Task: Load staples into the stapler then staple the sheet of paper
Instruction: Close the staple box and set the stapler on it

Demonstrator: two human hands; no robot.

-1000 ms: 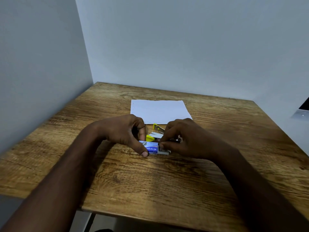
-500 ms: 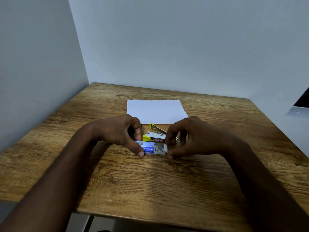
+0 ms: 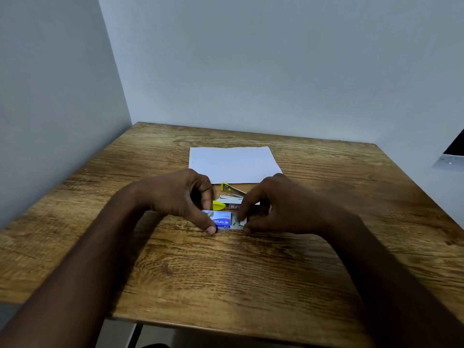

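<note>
A small blue and white staple box [image 3: 222, 221] lies on the wooden table [image 3: 251, 272] between my hands. My left hand [image 3: 180, 197] pinches its left end with thumb and forefinger. My right hand [image 3: 283, 207] holds the box's pulled-out inner tray [image 3: 237, 222] at the right end, fingertips in the tray. Just behind the box lies a yellow stapler [image 3: 228, 199], swung open, partly hidden by my fingers. A white sheet of paper [image 3: 234, 164] lies flat beyond it.
Grey walls close off the table's left and far sides. A dark object with a pale base [image 3: 452, 156] sits beyond the right edge. The table's near edge runs below my forearms.
The inner tray has slid out to the right of the box sleeve. My right fingers moved from covering the box to gripping the tray's end. The left hand stayed put.
</note>
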